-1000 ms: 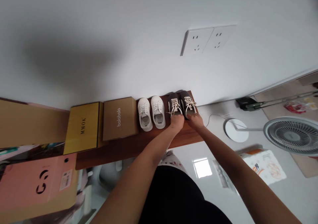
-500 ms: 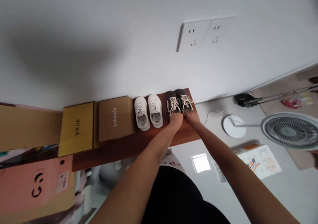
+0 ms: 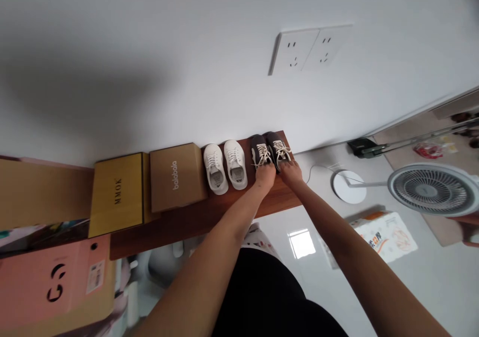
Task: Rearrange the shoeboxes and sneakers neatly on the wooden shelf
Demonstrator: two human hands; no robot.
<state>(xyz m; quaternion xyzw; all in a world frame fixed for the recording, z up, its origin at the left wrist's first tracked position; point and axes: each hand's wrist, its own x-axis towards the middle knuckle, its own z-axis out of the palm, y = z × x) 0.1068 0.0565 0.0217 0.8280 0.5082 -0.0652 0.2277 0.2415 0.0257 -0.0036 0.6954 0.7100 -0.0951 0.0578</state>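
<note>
Two dark sneakers with cream laces sit side by side near the right end of a brown wooden surface, toes toward the wall. My left hand is closed on the heel of the left dark sneaker. At the heel of the right dark sneaker, my right hand has its fingers curled over the opening. Both hands partly hide the backs of the shoes. To their left stands a pair of white sneakers, also with toes to the wall.
Left of the shoes are a brown shoebox, a yellow box and a pink box. A socket plate is on the wall. On the floor at right stand a fan and a white package.
The view has shifted slightly. My right hand's fingers show a little more over the right sneaker's heel; both shoes look about where they were.
</note>
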